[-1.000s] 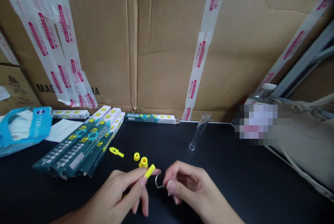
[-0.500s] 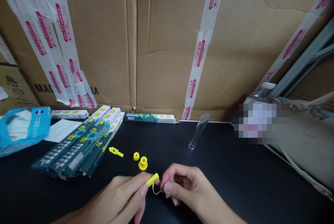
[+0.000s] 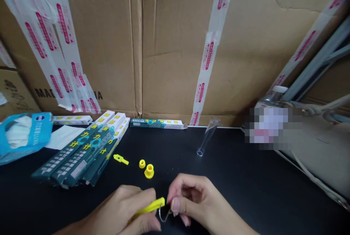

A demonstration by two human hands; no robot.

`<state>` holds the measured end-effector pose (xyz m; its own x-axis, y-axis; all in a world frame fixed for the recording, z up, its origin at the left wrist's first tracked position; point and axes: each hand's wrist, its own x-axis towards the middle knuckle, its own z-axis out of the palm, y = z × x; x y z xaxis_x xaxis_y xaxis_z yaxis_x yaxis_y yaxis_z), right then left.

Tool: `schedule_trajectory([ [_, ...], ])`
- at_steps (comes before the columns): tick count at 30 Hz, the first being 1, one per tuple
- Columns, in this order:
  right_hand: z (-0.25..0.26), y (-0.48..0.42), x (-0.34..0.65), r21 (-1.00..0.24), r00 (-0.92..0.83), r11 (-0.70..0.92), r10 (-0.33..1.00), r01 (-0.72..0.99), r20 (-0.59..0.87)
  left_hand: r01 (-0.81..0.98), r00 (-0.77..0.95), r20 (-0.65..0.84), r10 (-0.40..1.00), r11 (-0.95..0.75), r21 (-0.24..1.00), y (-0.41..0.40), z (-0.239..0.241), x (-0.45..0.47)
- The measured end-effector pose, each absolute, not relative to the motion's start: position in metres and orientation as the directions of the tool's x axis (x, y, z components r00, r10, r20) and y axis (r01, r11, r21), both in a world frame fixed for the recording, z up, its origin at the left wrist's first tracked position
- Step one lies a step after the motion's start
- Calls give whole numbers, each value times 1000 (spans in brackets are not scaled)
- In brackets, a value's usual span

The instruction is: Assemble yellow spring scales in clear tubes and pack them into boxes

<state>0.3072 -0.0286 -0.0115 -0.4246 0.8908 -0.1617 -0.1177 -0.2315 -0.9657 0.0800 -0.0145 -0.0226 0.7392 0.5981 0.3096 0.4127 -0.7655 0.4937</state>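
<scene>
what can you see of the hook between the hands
The hook is thin silvery wire, apparently metal, bent into a rounded curve open toward the top. One end is pinched in the right hand; the other reaches the tip of the yellow rod held in the left hand. Whether it passes through the rod is unclear.

Yellow rod (image 3: 151, 206), wire hook (image 3: 163, 221) in fingers (image 3: 175, 205)

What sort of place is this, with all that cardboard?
Perhaps a work corner in a storeroom or workshop; I can't tell which. Tall taped cardboard stands behind, narrow printed boxes lie on a black tabletop, and the left hand holds a yellow piece.
</scene>
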Motion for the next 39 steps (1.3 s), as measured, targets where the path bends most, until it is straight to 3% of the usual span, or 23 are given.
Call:
schedule_trajectory([
  [4,-14,-28,307,-993,-387,-97,920,-69,-63,476,718,260,645,-728,493,-15,-15,84],
  [7,-15,-32,308,-975,-308,179,942,132,131,471,676,273,684,-686,554,-15,-15,86],
  [12,-22,-42,310,-666,-370,612,790,428,489,542,576,315,754,-641,543,-15,-23,85],
  [16,-26,-44,311,-467,-392,714,687,522,612,619,550,341,763,-646,447,-20,-26,84],
  [19,-23,-43,313,-363,-387,758,608,541,693,667,583,359,729,-681,302,-23,-25,86],
  [24,-24,-45,315,-84,-519,739,544,668,659,690,599,401,693,-701,180,-24,-24,89],
  [27,-28,-48,316,60,-586,726,500,685,638,698,577,371,727,-675,238,-26,-25,88],
  [30,-26,-49,319,120,-621,714,499,690,605,687,543,270,795,-606,401,-30,-24,88],
  [35,-13,-50,318,323,-677,645,425,692,601,703,491,-60,869,-355,616,-32,-14,95],
  [39,-7,-50,310,407,-686,590,385,697,617,632,496,-321,807,-82,771,-24,-6,102],
])
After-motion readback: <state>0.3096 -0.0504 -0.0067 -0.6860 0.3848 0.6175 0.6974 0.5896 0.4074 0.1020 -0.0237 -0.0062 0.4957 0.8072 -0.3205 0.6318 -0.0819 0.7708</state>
